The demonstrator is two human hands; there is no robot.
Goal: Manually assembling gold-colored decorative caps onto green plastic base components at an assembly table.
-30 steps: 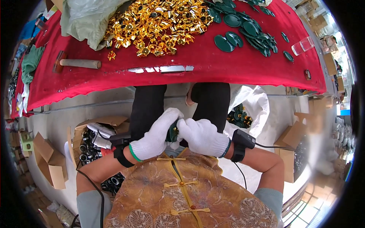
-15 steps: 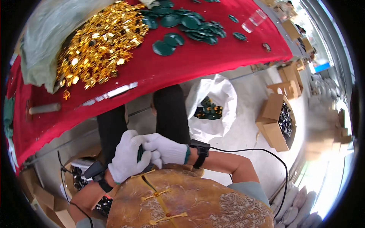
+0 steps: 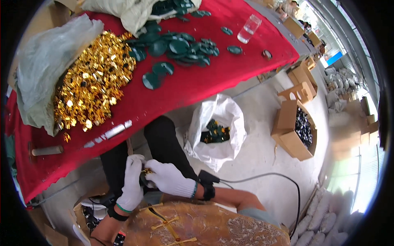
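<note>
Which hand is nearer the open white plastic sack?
Right: the white-gloved right hand lies near-left of the sack; the white-gloved left hand is farther left.

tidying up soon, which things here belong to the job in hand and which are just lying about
Likely in use:
gold-and-dark piece between left hand and right hand
gold pieces
green discs
white sack

Probably lying about:
clear cup
box of dark parts
</note>
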